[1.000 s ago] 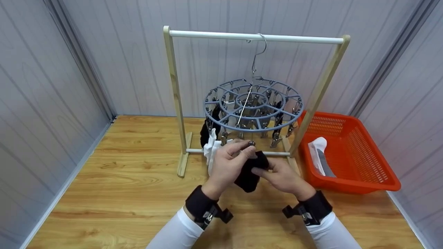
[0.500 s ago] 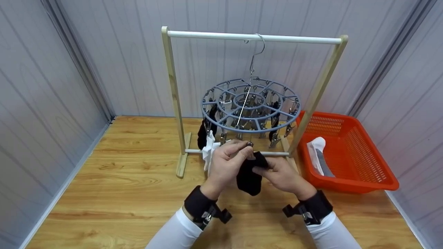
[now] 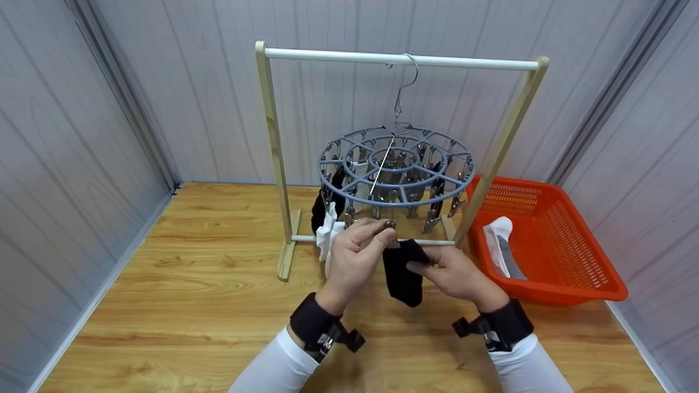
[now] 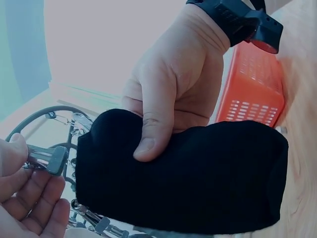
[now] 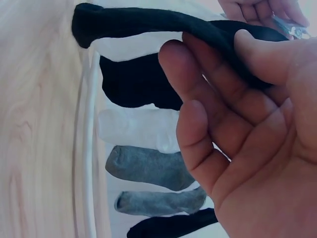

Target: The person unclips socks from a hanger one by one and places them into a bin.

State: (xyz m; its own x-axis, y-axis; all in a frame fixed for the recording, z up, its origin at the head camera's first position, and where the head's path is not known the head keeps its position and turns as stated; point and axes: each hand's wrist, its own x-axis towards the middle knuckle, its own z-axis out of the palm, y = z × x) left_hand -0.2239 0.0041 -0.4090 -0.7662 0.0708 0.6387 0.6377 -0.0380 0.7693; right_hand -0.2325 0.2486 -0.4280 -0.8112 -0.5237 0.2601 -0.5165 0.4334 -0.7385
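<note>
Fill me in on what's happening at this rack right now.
A person stands at a wooden rack from which a round grey clip hanger hangs by its hook. The right hand pinches a black sock between thumb and fingers, holding it just under the hanger. The left hand pinches one of the hanger's clips beside the sock's top edge. Several socks, black, white and grey, already hang from other clips. An orange basket to the right holds a white cloth item.

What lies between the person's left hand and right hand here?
The black sock hangs between the left hand and the right hand, pinched by the right; the head view shows it.
</note>
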